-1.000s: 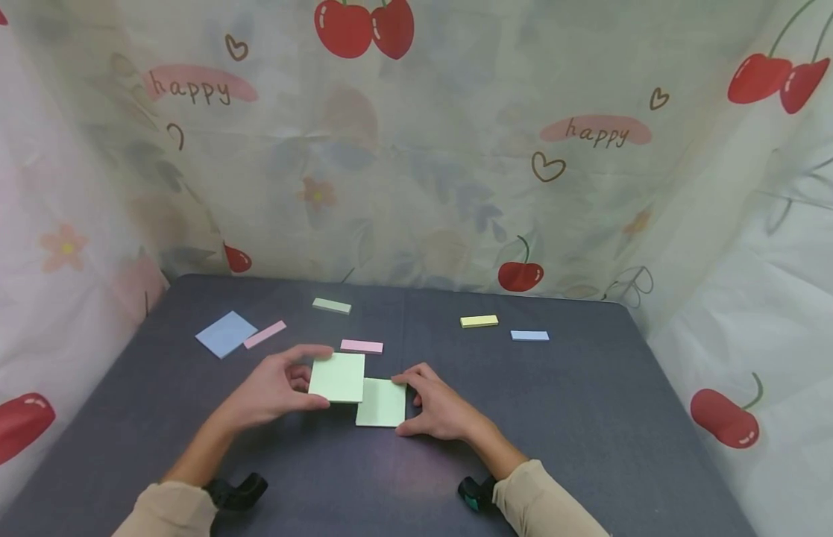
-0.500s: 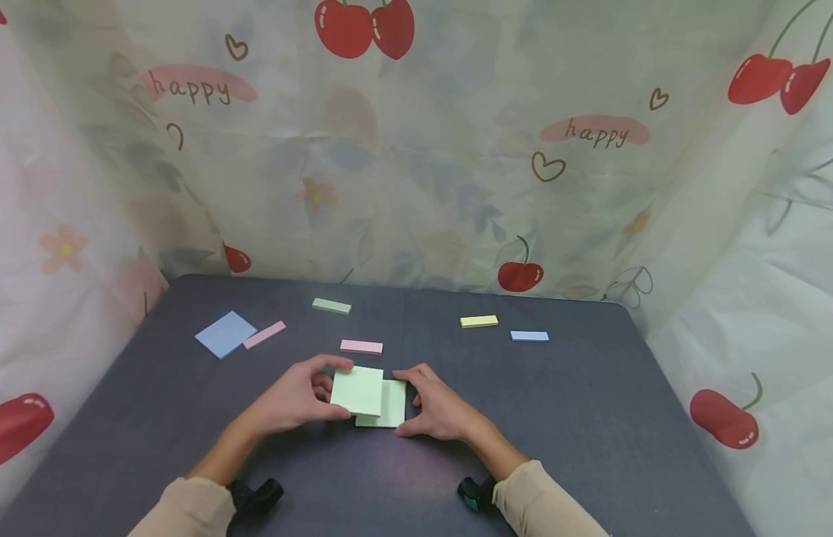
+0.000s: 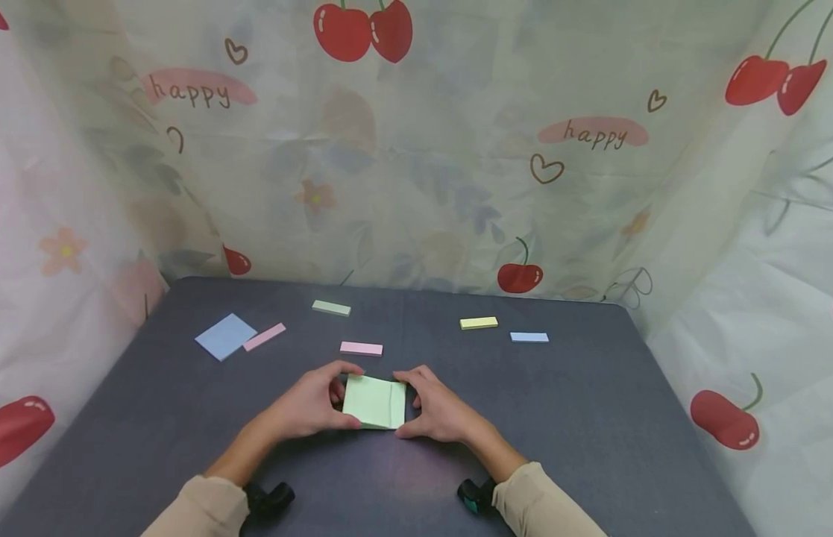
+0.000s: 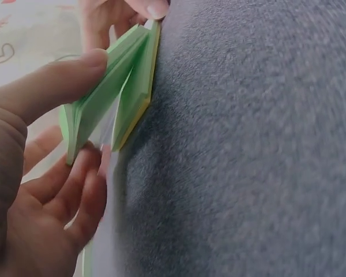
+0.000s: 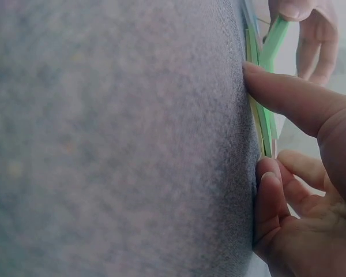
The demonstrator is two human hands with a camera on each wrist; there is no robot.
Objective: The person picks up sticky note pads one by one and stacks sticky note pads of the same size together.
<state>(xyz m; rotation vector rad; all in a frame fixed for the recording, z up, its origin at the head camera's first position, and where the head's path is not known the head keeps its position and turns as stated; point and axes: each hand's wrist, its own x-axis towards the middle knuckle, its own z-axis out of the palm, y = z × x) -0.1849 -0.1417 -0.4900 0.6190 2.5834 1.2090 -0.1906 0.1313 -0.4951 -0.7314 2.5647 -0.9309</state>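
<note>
My left hand pinches a pale green sticky note pad by its left side, thumb on the near edge and fingers on the far edge. That pad lies tilted over a second green sticky note pad on the table. In the left wrist view a wedge-shaped gap separates them, closing toward the right hand. A yellow layer shows beneath the lower green pad. My right hand grips this lower pad at its right side between thumb and fingers. Most of the lower pad's top is hidden.
On the dark table lie a blue square pad, pink strips, a green strip, a yellow strip and a blue strip. Printed curtains surround the back and sides.
My left hand has carried the upper green pad right and toward me, from beside the lower pad to over most of it. The right hand has stayed in place.
</note>
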